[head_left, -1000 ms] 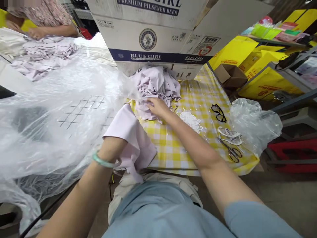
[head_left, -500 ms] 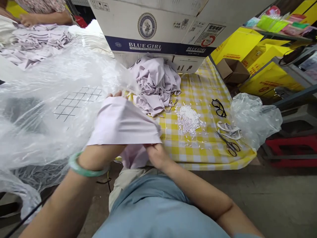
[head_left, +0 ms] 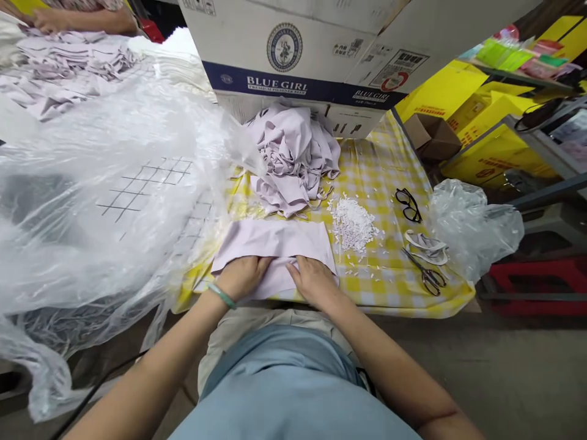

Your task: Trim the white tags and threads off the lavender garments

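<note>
A lilac piece of cloth (head_left: pixel 275 237) lies spread across the near edge of the table, two layers of it showing. My left hand (head_left: pixel 241 278), with a green bangle on the wrist, is closed on its left part, the fingers tucked under the upper layer's near edge. On the right part my right hand (head_left: pixel 316 282) holds the same edge, its thumb over the lower layer and its fingertips hidden beneath the cloth. Just beyond, a heap of crumpled lilac cloth (head_left: pixel 293 146) rests against a carton. Small white pieces (head_left: pixel 354 225) lie piled to the right.
The large carton (head_left: pixel 312 67) stands at the back. Clear plastic sheeting (head_left: pixel 105 244) covers the left side. Scissors (head_left: pixel 426 275), glasses (head_left: pixel 408 205) and a plastic bag (head_left: pixel 474 226) lie along the right. A co-worker's arm (head_left: pixel 92 21) shows at the far left, by stacked lilac cloth (head_left: pixel 73 58).
The lilac cloth, held up and draped over my left hand before, now lies flat on the table. My left hand has moved down and right; my right hand has moved right.
</note>
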### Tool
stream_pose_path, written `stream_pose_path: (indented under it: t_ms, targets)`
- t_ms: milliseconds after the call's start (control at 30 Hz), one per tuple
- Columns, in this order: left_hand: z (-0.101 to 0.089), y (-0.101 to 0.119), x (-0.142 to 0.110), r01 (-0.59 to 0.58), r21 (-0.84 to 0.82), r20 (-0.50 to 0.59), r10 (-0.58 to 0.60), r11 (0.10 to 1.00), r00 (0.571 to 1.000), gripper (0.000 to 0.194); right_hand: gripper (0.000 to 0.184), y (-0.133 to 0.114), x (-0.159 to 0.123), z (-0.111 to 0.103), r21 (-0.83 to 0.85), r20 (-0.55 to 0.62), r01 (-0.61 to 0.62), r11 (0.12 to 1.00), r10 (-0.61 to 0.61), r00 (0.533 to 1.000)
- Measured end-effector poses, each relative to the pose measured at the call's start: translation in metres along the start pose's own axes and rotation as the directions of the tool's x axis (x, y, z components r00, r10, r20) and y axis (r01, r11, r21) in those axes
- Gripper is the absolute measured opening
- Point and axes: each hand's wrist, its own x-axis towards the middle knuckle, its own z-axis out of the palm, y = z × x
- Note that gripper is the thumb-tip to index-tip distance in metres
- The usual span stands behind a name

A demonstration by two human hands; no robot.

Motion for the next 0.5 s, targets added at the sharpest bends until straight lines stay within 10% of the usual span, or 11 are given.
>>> stream_pose_path:
  t_ms: [233, 500]
  targets:
    - [0.007, 0.004, -0.038, 0.074, 0.006, -0.045, -0.074, 0.997, 0.996, 0.053, 0.044, 0.027, -0.019, -0.003, -0.037, -0.096, 0.024, 0.999, -0.027, 0.995]
    - [-0.051, -0.029, -0.070, 0.041, -0.421, 0.093, -0.002, 0.906, 0.996, 0.033, 0.033, 0.048, -0.039, -0.021, 0.053, -0.016, 0.053, 0.997, -0.052, 0.999]
